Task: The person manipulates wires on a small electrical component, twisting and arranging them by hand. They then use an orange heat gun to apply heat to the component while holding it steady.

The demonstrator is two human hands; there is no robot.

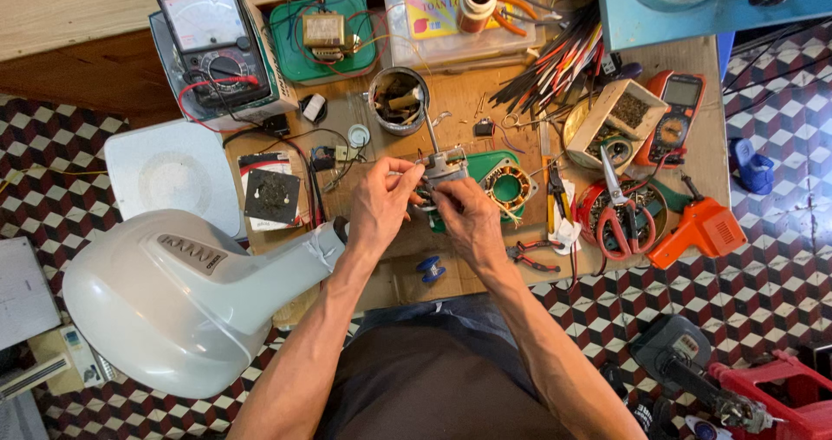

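1. Metal motor part, silver w/ a thin shaft sticking up toward the far side, sits between both hands at the bench centre.
2. Left hand closed on the part's left side, fingers pinched at it.
3. Right hand grips the part from the near-right, fingers curled around its lower edge.
4. Just right of the hands: green housing w/ copper-wound stator, lying flat on the wooden bench.
5. Near the right wrist: small red-handled pliers; blue spool at the near bench edge.
6. Far of the hands: round tin full of bits.
7. Right: red-handled scissors on a round red tin, orange soldering gun beyond, orange multimeter farther back.
8. Far left: analogue meter w/ red lead; green tray holding a transformer.
9. Near left: big white fan housing, partly off the bench, over the patterned floor tiles.
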